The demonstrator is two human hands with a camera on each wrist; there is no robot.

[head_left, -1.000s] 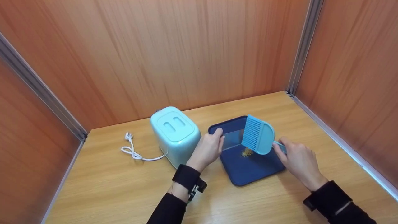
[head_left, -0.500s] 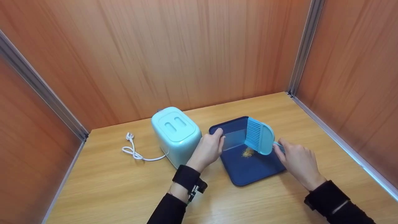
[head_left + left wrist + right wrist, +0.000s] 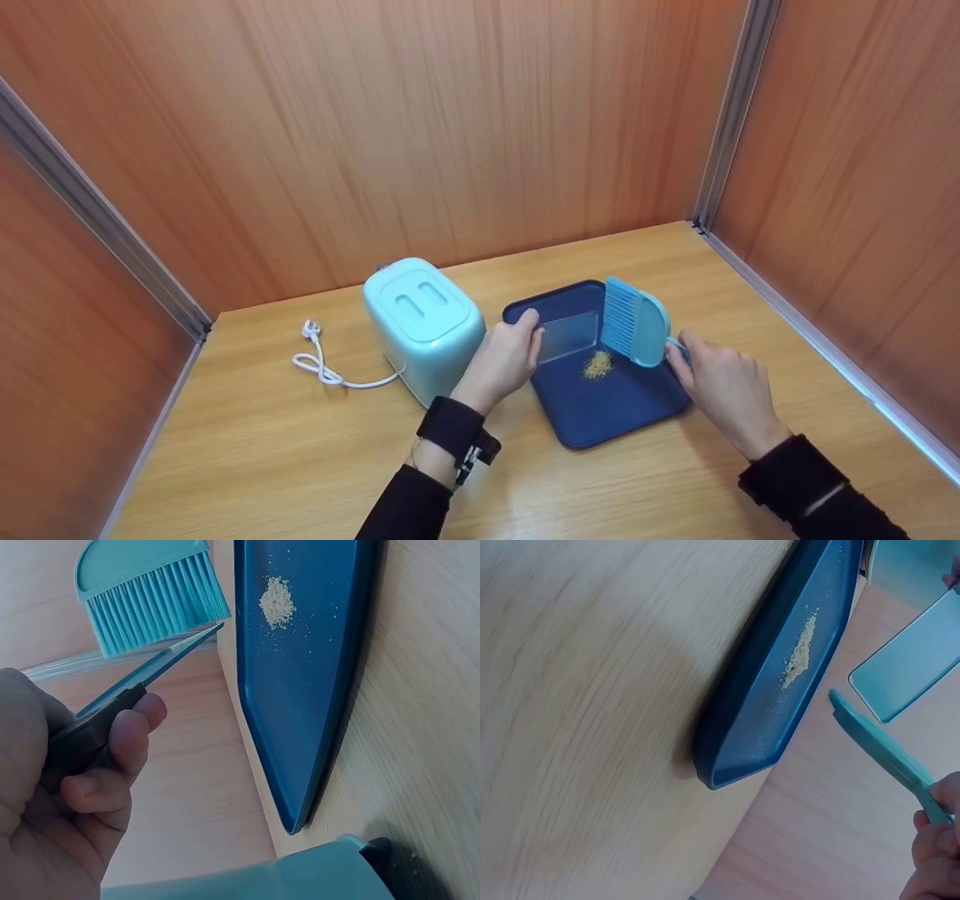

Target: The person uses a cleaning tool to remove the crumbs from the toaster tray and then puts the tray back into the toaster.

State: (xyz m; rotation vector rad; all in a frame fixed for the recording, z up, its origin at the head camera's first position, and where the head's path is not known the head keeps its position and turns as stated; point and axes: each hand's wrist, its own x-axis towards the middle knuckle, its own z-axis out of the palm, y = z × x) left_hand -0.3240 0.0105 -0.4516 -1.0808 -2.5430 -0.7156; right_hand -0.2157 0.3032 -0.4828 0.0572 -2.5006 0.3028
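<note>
My left hand (image 3: 502,358) grips the dark handle (image 3: 88,731) of a scraper with a flat, rectangular, see-through-looking blade (image 3: 568,337). In my right hand (image 3: 726,386) is the thin handle of a turquoise brush (image 3: 637,324), its bristles pointing left toward the blade's far end. Both tools are held above a dark blue tray (image 3: 611,412), raised clear of its floor in the wrist views. A small heap of pale yellow crumbs (image 3: 598,365) lies on the tray, with loose specks around it (image 3: 277,604). The right wrist view shows the brush (image 3: 881,750) edge-on, just below the blade's corner.
Left of the tray stands a light turquoise toaster (image 3: 424,322) with its slots covered. Its white cord (image 3: 360,385) and plug (image 3: 310,328) lie on the wooden table (image 3: 300,465). Wood-grained panels (image 3: 480,135) enclose the back and sides.
The brush has shifted right, away from the scraper blade, uncovering more of the blade and the crumb heap. The left hand and scraper have hardly moved.
</note>
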